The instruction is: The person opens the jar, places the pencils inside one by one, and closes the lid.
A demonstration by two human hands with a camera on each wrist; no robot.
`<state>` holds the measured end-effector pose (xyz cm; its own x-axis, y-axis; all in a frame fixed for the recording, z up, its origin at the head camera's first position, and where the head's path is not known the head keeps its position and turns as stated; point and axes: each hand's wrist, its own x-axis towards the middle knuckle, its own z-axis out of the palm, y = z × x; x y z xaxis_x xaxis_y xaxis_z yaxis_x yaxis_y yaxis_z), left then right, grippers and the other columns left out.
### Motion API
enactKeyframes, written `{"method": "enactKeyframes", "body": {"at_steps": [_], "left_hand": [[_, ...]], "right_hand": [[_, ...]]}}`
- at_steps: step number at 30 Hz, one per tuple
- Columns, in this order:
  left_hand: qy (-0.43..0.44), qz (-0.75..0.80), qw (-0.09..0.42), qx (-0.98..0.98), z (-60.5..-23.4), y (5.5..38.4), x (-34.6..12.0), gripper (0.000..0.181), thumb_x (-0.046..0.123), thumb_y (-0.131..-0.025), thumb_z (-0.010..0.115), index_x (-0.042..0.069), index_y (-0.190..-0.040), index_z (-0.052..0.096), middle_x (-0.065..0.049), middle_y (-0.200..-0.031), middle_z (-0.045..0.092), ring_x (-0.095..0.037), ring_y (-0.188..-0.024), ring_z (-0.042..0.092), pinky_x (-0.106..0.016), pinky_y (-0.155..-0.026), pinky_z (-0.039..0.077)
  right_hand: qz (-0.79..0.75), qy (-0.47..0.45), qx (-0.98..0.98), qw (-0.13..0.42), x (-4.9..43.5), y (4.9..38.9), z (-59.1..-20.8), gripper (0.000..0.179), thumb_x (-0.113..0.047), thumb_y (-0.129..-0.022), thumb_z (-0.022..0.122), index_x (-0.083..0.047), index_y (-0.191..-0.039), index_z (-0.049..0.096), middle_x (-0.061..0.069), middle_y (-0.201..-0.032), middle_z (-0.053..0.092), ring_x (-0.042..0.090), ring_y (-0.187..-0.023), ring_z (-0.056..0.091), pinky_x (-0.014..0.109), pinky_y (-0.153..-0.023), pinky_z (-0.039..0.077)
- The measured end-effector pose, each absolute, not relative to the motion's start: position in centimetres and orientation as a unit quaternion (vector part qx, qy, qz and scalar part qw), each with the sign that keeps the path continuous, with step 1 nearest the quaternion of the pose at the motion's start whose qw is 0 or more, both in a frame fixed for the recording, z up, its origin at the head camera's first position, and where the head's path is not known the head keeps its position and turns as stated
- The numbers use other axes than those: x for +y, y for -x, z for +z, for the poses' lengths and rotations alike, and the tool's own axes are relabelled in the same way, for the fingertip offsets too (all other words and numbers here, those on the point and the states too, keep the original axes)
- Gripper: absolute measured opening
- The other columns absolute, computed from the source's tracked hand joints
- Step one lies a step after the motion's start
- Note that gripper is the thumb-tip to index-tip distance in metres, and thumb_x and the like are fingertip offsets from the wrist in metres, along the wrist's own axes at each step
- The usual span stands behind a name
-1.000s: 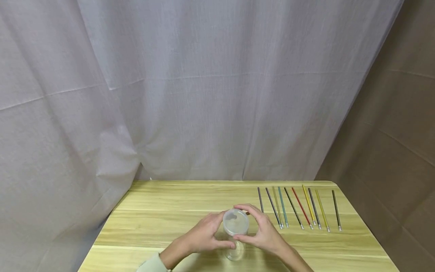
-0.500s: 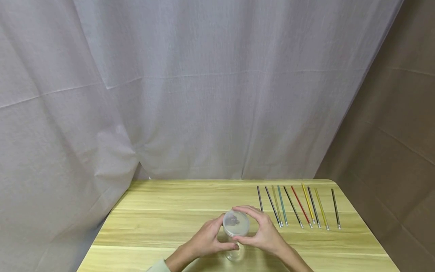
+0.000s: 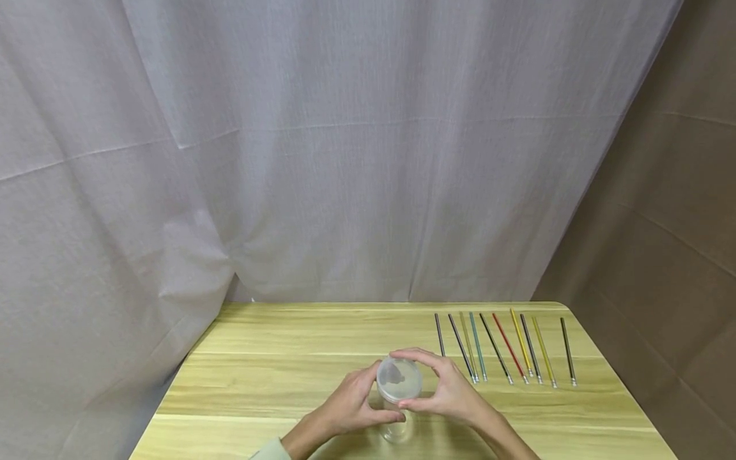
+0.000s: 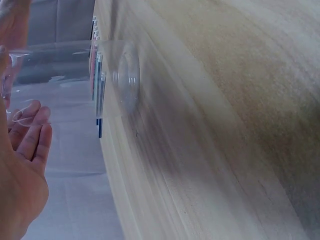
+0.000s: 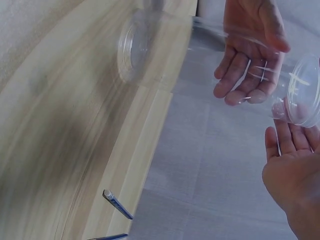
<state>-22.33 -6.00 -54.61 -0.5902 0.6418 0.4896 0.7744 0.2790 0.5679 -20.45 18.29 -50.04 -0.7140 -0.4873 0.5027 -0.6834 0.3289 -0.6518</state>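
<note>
A clear plastic jar (image 3: pixel 397 433) stands upright near the front of the table, with a round translucent lid (image 3: pixel 400 383) on top. My left hand (image 3: pixel 353 404) holds the jar's body from the left, thumb in front and fingers behind. From the right, my right hand (image 3: pixel 451 393) grips the lid's rim between thumb and fingers. In the right wrist view, the jar (image 5: pixel 195 65) appears on its side, and the left hand's fingers (image 5: pixel 237 80) show through its wall. Seen from the left wrist, no contents appear in the jar (image 4: pixel 65 85).
Several pencils lie in a spread row at the table's back right, among them a red pencil (image 3: pixel 510 347) and a teal pencil (image 3: pixel 478 345). Their capped ends face me. A grey curtain (image 3: pixel 345 191) hangs behind the wooden table (image 3: pixel 276 358).
The left hand has shifted slightly right, its thumb reaching further across the jar. The right hand's fingers have moved a little on the lid. The jar stays in nearly the same spot.
</note>
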Motion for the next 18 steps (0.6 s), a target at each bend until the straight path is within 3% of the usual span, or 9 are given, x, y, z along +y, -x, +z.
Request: {"method": "enactKeyframes", "body": {"at_steps": [5, 12, 18], "left_hand": [[0.45, -0.401, 0.085, -0.793, -54.48, 22.46, -5.96, 0.079, 0.043, -0.088, 0.088, 0.017, -0.152, 0.049, 0.003, -0.131, 0.071, -0.011, -0.117, 0.068, -0.028, -0.099, 0.056], [0.442, -0.407, 0.069, -0.796, -54.47, 22.59, -5.94, 0.079, 0.043, -0.086, 0.09, 0.019, -0.15, 0.051, 0.004, -0.13, 0.072, -0.011, -0.116, 0.069, -0.029, -0.099, 0.056], [0.455, -0.41, 0.068, -0.787, -54.81, 22.83, -5.93, 0.078, 0.039, -0.086, 0.09, 0.017, -0.151, 0.051, 0.003, -0.132, 0.072, -0.01, -0.118, 0.068, -0.028, -0.101, 0.055]], "right_hand": [[0.469, -0.365, -0.799, 0.086, 18.47, 20.73, -50.06, 0.072, -0.027, -0.077, 0.097, -0.021, -0.142, 0.066, -0.002, -0.139, 0.069, 0.022, -0.126, 0.065, 0.059, -0.106, 0.05], [0.494, -0.378, -0.78, 0.065, 18.59, 21.15, -50.04, 0.072, -0.022, -0.078, 0.097, -0.018, -0.142, 0.065, 0.001, -0.138, 0.07, 0.022, -0.127, 0.065, 0.045, -0.111, 0.049], [0.512, -0.367, -0.775, 0.04, 18.71, 21.27, -50.22, 0.072, -0.02, -0.078, 0.097, -0.018, -0.143, 0.065, 0.001, -0.139, 0.069, 0.022, -0.128, 0.063, 0.044, -0.111, 0.047]]}}
